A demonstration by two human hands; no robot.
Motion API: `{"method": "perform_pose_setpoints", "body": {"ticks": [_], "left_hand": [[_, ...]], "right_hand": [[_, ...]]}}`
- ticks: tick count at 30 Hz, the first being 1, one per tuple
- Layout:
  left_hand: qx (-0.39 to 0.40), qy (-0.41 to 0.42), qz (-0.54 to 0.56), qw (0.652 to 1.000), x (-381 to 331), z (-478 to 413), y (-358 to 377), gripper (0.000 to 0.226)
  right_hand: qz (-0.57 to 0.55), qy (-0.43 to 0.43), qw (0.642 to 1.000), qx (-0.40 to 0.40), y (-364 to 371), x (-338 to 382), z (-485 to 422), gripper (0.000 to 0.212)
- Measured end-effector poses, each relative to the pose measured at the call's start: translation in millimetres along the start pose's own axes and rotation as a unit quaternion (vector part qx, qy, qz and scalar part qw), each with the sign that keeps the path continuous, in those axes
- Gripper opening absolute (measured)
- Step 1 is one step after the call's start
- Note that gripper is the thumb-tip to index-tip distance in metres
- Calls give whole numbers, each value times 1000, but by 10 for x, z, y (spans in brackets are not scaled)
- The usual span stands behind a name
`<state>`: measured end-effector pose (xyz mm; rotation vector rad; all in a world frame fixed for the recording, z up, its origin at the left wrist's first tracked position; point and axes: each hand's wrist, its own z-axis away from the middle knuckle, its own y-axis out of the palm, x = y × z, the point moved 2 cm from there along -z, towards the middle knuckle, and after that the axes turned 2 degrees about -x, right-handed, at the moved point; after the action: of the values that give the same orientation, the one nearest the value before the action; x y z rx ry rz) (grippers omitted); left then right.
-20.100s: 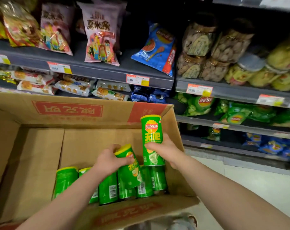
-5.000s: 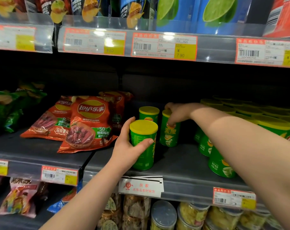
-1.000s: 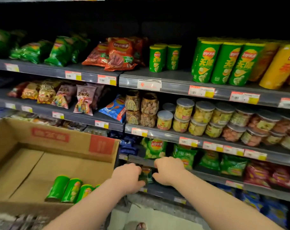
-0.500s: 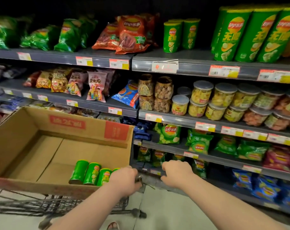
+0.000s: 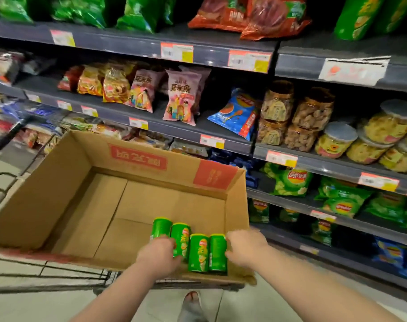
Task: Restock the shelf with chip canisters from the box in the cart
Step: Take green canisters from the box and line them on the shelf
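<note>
Several green chip canisters (image 5: 199,254) lie side by side in the near right corner of an open cardboard box (image 5: 137,159), which rests in a wire cart (image 5: 46,274). My left hand (image 5: 159,256) lies over the near ends of the two left canisters with its fingers curled down; the blur hides whether it grips one. My right hand (image 5: 244,247) is at the box's right wall, its fingers apart and touching the side of the rightmost canister (image 5: 217,252). Tall green canisters (image 5: 360,17) stand on the top shelf at the upper right.
Grey shelves (image 5: 221,52) run along the right, holding snack bags (image 5: 181,98) and clear jars (image 5: 314,117). The rest of the box floor is bare cardboard. My foot (image 5: 192,305) shows on the tiled floor behind the cart.
Both hands have left the cart handle and gone forward into the box onto the canisters. My view has dropped toward the box and drawn closer.
</note>
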<state>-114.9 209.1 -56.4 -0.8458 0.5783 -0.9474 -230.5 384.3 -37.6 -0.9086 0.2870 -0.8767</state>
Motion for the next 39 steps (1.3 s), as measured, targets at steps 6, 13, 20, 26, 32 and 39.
{"method": "perform_pose_setpoints", "body": {"ticks": [6,13,20,26,32,39], "left_hand": [[54,20,-15,998,529,-539,-2,53],[131,38,-35,990,833,-959,188,70],[162,-11,44,986,891,-1317,349,84],[154,-65,126,978,938,-1466,505,94],[119,-140,249,951,960,-1529,609,106],[97,-219,377,895,1024,-1538,820,105]], "right_hand": [[-49,26,997,53,105,443,-638,33],[-78,41,989,117,404,794,-1128,34],[-188,72,969,141,718,929,-1562,37],[-303,141,930,155,933,1017,-1820,51],[-413,181,882,138,1099,1147,-1983,63],[-512,240,815,125,1185,1170,-2031,86]]}}
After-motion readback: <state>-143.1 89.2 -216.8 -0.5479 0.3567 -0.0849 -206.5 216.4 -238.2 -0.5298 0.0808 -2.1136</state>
